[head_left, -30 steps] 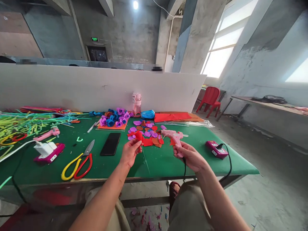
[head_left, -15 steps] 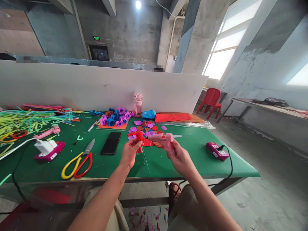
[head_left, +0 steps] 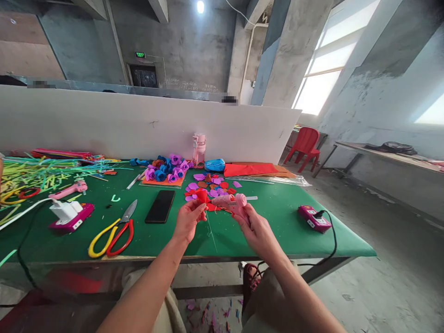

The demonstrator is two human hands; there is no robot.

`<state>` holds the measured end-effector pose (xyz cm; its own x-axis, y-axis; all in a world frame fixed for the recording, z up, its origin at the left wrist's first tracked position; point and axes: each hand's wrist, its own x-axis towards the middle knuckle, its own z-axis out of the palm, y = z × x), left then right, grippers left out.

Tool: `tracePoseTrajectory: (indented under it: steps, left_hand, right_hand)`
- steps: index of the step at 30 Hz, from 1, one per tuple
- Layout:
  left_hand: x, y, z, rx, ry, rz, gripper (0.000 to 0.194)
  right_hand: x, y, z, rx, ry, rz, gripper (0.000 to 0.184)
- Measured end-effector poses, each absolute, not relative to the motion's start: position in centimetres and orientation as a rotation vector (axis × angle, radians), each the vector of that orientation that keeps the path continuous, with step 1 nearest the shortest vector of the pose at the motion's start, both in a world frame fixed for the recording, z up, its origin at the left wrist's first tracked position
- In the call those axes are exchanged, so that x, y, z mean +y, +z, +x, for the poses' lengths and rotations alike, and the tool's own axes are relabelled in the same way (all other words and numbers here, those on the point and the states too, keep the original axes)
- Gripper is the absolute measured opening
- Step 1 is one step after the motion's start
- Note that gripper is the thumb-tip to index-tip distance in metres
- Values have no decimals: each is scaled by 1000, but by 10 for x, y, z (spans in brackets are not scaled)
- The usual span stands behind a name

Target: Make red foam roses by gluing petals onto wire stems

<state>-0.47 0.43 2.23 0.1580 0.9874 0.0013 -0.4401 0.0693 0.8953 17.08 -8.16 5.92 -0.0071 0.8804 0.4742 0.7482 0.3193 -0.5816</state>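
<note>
Between the thumb and fingers of my left hand [head_left: 188, 220] is a small red paper flower [head_left: 201, 196], pinched at its base. A thin strand of glue hangs below it. My right hand [head_left: 255, 227] is wrapped round the handle of a pink hot glue gun [head_left: 231, 201], a clear glue stick [head_left: 251, 198] jutting from its back. The gun's nozzle points left, close to the flower; whether they touch I cannot tell. Just beyond both hands lie loose petals [head_left: 215, 185] in purple, red and brown.
Scissors [head_left: 118, 229] and a black phone [head_left: 160, 206] lie left of my hands. Finished purple and blue flowers [head_left: 168, 168] are heaped behind. Magenta power strips [head_left: 314, 218] sit on both sides, one with a cord over the edge. A pink bottle [head_left: 199, 150] stands before the white partition [head_left: 138, 120].
My right hand has brought the glue gun slightly left, its nozzle nearer the red flower. My left hand stays almost still. At the far left edge, part of another person has come into view.
</note>
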Motion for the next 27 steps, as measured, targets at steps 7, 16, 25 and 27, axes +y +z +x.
tracePoseTrajectory:
  steps: [7,16,25,27]
  left_hand:
    - [4,23,-5,778,1255,918,27]
    - [4,24,-4,783,1254,908,27]
    - [3,25,-4,790,1251,912,28]
    - [3,25,-4,793,1252,908,29]
  right_hand:
    - [-79,57,172,-1786,191,-1442,26]
    - [-78,57,171,-1794,178,-1434,25]
    - [-77,58,170,-1797,149,-1442,19]
    - [-78,58,170,-1794,141,-1439,21]
